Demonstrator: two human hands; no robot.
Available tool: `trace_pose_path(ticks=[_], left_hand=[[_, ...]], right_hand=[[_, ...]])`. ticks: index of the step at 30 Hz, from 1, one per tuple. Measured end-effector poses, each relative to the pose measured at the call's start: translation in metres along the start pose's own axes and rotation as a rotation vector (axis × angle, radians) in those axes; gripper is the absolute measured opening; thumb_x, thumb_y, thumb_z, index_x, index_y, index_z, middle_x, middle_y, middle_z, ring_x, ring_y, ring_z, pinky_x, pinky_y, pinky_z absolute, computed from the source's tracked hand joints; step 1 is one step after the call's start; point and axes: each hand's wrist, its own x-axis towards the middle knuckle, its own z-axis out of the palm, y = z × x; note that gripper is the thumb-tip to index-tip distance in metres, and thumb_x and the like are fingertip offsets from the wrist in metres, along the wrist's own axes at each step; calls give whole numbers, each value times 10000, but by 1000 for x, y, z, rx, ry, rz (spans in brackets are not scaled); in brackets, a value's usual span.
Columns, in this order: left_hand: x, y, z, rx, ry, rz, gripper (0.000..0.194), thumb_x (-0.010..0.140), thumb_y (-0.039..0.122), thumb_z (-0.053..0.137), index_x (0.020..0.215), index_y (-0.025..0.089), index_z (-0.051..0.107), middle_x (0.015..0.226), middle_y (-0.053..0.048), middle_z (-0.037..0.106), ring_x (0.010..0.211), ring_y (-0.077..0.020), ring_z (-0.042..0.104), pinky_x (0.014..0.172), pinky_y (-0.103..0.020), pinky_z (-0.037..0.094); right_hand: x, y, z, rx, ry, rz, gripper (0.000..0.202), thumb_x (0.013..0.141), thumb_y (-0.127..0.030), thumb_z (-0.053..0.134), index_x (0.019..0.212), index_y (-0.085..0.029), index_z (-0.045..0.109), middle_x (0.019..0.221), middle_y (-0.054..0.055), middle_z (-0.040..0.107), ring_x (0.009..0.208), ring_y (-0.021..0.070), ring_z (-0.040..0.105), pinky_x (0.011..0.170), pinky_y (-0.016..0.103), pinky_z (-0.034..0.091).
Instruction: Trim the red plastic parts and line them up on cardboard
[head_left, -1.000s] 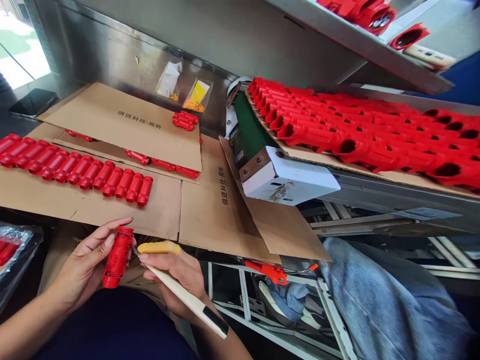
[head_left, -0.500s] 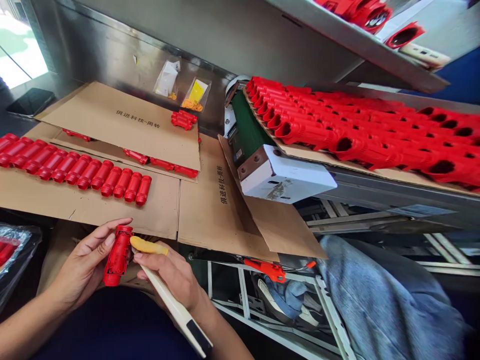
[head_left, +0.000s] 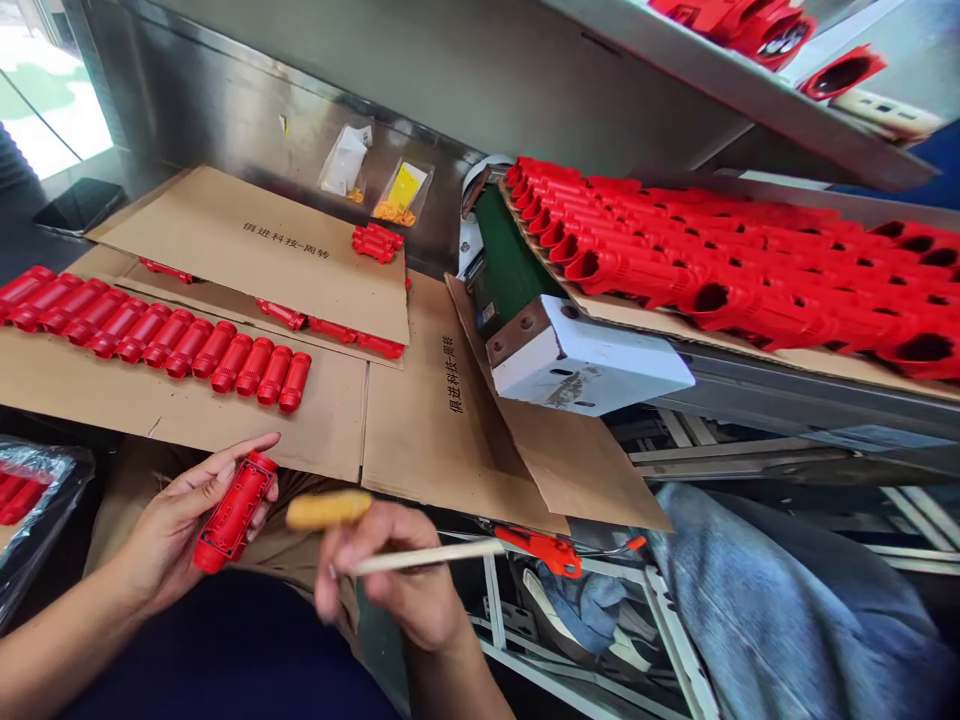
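Note:
A red plastic housing [head_left: 237, 512] lies in my left hand [head_left: 176, 520], its hollow side with black edging facing up and the fingers wrapped round it. To its right, apart from it, my right hand [head_left: 394, 565] is closed round a pale stick-like tool [head_left: 439, 555], blurred by motion. A yellow cover sits on one finger [head_left: 328, 510] of that hand. Beyond my hands, a row of red cylindrical housings [head_left: 214, 348] lies on brown cardboard [head_left: 322, 430].
Many red housings [head_left: 720, 250] stand on the conveyor at the right, above its white end block [head_left: 592, 365]. A phone [head_left: 79, 207] and small plastic bags [head_left: 405, 190] lie farther back. Another person's denim-clad leg [head_left: 780, 600] is at the lower right.
My right hand has moved right, away from the red housing, and the tool has swung to nearly level. My left hand has tilted the housing. The whole view has shifted slightly.

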Motion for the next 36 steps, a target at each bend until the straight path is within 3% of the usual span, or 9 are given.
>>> trace_pose_path(ticks=[3, 7, 11, 16, 23, 26, 30, 33, 36], left_hand=[[1, 1, 4, -33, -43, -38, 495, 814, 384, 925, 1277, 226, 848, 867, -129, 803, 596, -143, 648, 540, -212, 513], [1, 0, 3, -65, -90, -101, 425, 868, 356, 877, 1261, 195, 851, 791, -132, 781, 488, -99, 552, 456, -178, 395], [1, 0, 0, -53, -97, -134, 383, 867, 353, 885, 1206, 178, 861, 765, -130, 777, 441, -73, 497, 454, -183, 387], [3, -1, 3, -54, -93, -134, 320, 828, 350, 921, 1086, 172, 860, 785, -154, 791, 466, -98, 556, 483, -197, 405], [7, -5, -3, 91, -51, -60, 449, 826, 488, 893, 1104, 178, 725, 833, -109, 773, 483, -138, 597, 434, -213, 415], [22, 16, 15, 553, -42, 119, 460, 856, 569, 821, 1092, 205, 669, 866, -72, 744, 598, -190, 675, 540, -293, 538], [69, 47, 75, 1867, -20, 518, 296, 1024, 433, 595, 1153, 171, 641, 999, -124, 756, 889, -277, 749, 760, -373, 587], [110, 49, 110, 2160, 39, 527, 281, 993, 238, 608, 1230, 97, 667, 1164, -244, 764, 1054, -390, 757, 850, -483, 583], [133, 42, 114, 2294, 93, 481, 202, 987, 154, 607, 1141, 86, 719, 1089, -219, 790, 1022, -369, 775, 846, -488, 592]], right_hand=[[5, -7, 1, -447, 185, -180, 141, 1027, -352, 776, 1121, -249, 789, 1005, 80, 857, 897, 198, 835, 820, 314, 684], [12, -7, 6, -746, 87, -327, 189, 1069, -244, 700, 1248, -239, 761, 1100, 95, 857, 1007, 211, 830, 892, 316, 682], [18, -3, 7, -794, 39, -425, 222, 1060, -210, 703, 1277, -219, 752, 1139, 114, 841, 1030, 218, 810, 909, 325, 682], [20, 0, 3, -789, 70, -432, 257, 1043, -160, 704, 1276, -245, 771, 1169, 108, 828, 1024, 216, 814, 888, 314, 689], [-3, -4, -22, -913, 375, -326, 149, 1028, -275, 763, 1169, -291, 808, 1009, 52, 865, 909, 217, 838, 819, 308, 682], [-6, -2, -48, -930, 566, -301, 128, 1011, -332, 784, 1118, -275, 823, 928, 47, 861, 817, 213, 834, 750, 306, 673], [4, 5, -83, -805, 738, -255, 269, 956, -491, 815, 1020, -230, 831, 978, 90, 852, 830, 226, 823, 767, 343, 676], [9, 10, -97, -781, 786, -256, 307, 961, -517, 800, 1028, -218, 826, 1001, 104, 850, 817, 222, 819, 767, 347, 677], [5, 15, -101, -760, 805, -256, 301, 954, -512, 811, 1026, -220, 832, 968, 104, 850, 809, 220, 821, 750, 330, 677]])
